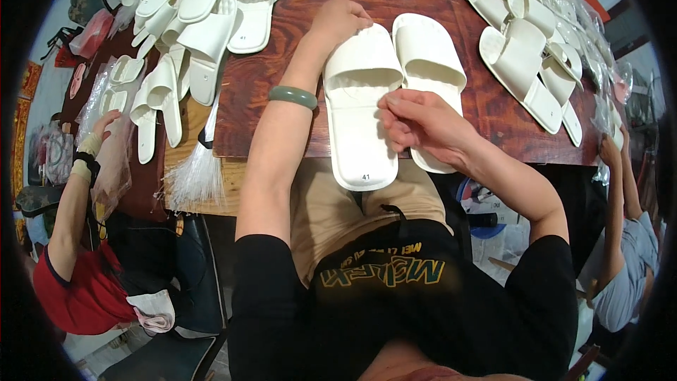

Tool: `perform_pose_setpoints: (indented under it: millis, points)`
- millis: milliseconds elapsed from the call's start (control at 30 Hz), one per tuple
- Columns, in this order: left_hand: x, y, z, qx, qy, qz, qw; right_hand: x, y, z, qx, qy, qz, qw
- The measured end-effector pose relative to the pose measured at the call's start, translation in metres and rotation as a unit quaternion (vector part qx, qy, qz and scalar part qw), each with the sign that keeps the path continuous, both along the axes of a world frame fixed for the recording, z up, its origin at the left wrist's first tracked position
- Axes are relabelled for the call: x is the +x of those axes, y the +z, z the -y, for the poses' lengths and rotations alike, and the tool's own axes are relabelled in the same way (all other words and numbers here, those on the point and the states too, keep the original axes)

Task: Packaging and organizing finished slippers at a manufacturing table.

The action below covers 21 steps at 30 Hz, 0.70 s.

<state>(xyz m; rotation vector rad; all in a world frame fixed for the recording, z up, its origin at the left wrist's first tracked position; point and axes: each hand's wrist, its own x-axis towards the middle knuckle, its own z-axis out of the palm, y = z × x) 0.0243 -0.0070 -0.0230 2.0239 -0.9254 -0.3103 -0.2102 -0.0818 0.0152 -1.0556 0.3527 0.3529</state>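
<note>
Two white slippers lie side by side in front of me, their heels reaching past the table's near edge. At the toe of the left slipper (363, 137), my left hand (342, 21) has its fingers curled together against the rim; whatever they pinch is hidden. My right hand (427, 120) hovers over the inner edges of the pair, thumb and forefinger pressed together and the other fingers bent. Anything between those fingertips is too small to make out. The right slipper (430, 49) is partly covered by this hand. A green bangle (293, 97) circles my left wrist.
White slippers (204, 35) are heaped at the left of the reddish wooden table (282, 134), and more slippers (518, 63) at the right beside clear plastic bags. A bundle of clear strands (197, 176) hangs off the left edge. Co-workers' arms (70, 204) show at both sides.
</note>
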Motion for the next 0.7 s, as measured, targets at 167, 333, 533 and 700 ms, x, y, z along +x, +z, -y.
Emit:
perform_pose_setpoints:
  millis: [167,333,533,700]
  points:
    - [0.007,-0.005,-0.005,-0.04,0.018,0.068,0.997,-0.049,0.033,0.022,-0.129,0.066,0.015,0.989]
    - [0.006,0.001,0.004,-0.213,-0.015,-0.112,0.971,-0.08,0.057,0.039,-0.523,0.083,0.237,0.814]
    - [-0.009,0.018,0.013,-0.16,-0.04,-0.203,0.965,-0.096,0.054,0.029,-0.742,0.087,0.385,0.543]
    - [-0.032,0.023,0.022,-0.116,-0.126,-0.127,0.977,-0.079,0.021,0.014,-0.751,0.111,0.429,0.49]
